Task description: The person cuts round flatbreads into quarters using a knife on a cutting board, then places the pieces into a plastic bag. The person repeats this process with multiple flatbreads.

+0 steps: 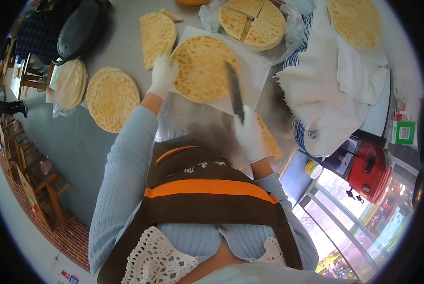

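My right hand (249,136) wears a white glove and is closed around the handle of a knife (235,94). Its dark, broad blade lies over the right side of a round browned flatbread (204,69), slightly blurred. Under that bread is a white board or sheet (256,83). My left hand (164,74), also gloved in white, is at the bread's left edge, with its fingertips close to a cut half flatbread (158,35); its exact grip is unclear. Another cut piece of bread (268,138) lies partly hidden behind my right hand.
Quartered flatbread (265,28) sits in clear plastic at the back. To the left are a flatbread stack (113,99), bagged breads (68,87) and a dark pan (82,30). White cloth (325,78) drapes over blue-striped fabric at right, near a red case (370,172).
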Available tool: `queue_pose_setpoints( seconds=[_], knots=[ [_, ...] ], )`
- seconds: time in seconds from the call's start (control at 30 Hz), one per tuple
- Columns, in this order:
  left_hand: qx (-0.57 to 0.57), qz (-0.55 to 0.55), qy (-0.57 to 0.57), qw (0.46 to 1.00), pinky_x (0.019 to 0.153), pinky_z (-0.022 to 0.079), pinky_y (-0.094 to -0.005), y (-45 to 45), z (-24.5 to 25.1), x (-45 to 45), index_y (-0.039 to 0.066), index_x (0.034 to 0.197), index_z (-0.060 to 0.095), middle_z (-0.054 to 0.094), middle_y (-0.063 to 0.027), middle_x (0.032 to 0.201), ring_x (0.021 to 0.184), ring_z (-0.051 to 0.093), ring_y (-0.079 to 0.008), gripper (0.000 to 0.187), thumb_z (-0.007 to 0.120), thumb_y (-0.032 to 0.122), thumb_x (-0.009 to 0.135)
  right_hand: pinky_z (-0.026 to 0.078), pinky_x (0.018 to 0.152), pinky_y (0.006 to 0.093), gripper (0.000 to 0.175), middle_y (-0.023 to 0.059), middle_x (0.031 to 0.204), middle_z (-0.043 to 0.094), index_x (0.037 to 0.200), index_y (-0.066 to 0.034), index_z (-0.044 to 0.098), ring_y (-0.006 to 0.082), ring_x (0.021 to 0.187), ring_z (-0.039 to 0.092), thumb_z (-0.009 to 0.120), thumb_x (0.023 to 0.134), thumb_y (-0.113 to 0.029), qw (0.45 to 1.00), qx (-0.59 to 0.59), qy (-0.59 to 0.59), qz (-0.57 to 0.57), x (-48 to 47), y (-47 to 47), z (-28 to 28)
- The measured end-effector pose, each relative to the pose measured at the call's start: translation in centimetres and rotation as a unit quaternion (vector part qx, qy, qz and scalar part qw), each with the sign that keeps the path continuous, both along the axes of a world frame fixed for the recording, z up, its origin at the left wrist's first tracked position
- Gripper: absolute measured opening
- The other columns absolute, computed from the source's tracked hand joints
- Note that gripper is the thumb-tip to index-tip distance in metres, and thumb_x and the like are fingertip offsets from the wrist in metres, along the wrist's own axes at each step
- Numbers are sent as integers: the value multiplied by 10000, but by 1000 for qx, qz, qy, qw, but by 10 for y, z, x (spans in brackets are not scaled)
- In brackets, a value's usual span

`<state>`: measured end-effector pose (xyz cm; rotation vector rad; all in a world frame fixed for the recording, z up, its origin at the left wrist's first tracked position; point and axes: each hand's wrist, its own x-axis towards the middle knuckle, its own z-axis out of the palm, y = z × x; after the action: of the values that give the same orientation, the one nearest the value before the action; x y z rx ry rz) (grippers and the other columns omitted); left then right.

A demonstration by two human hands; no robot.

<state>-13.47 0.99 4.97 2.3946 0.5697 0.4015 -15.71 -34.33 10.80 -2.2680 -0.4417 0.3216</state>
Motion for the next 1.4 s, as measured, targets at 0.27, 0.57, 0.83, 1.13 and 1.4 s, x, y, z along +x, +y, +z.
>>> queue_pose_setpoints(
  seconds=[0.27, 0.57, 0.83, 1.13, 1.4],
  knots=[
    [203, -10, 19, 979, 1154, 413, -490, -22, -40, 56, -35, 1455, 504, 528, -245, 1500, 1368, 503, -419, 539, 592, 142, 954, 487, 777, 532, 171, 267, 953, 603, 1105, -7, 530, 482, 908, 614, 609, 1008, -125, 993, -80, 48, 71, -7, 49, -21],
    [214, 2, 5, 977, 1159, 404, -491, -27, -46, 54, -37, 1420, 533, 568, -214, 1467, 1372, 511, -375, 505, 582, 121, 942, 506, 681, 535, 181, 263, 867, 645, 1065, -17, 525, 471, 789, 647, 589, 1045, -185, 984, -147, 43, 88, -5, 55, -28],
    [211, -4, 44, 977, 1119, 411, -470, -30, -44, 51, -56, 1462, 480, 516, -193, 1518, 1393, 484, -345, 552, 574, 137, 954, 508, 685, 520, 186, 249, 863, 628, 1065, -15, 530, 452, 799, 644, 588, 1050, -191, 985, -145, 41, 80, 5, 70, -25],
    [198, -28, 97, 975, 1146, 385, -482, -28, -43, 52, -61, 1522, 429, 470, -221, 1557, 1422, 453, -367, 603, 556, 141, 968, 504, 736, 552, 238, 285, 933, 639, 1098, 13, 507, 501, 885, 627, 581, 1050, -208, 986, -144, -22, 80, 70, 151, -32],
    [218, -46, 144, 964, 1150, 381, -469, -25, -42, 53, -75, 1528, 423, 462, -222, 1572, 1425, 452, -357, 650, 583, 207, 965, 503, 777, 590, 235, 302, 921, 664, 1091, 4, 493, 508, 911, 645, 572, 1041, -212, 983, -163, 28, 84, 109, 193, -28]
  ],
)
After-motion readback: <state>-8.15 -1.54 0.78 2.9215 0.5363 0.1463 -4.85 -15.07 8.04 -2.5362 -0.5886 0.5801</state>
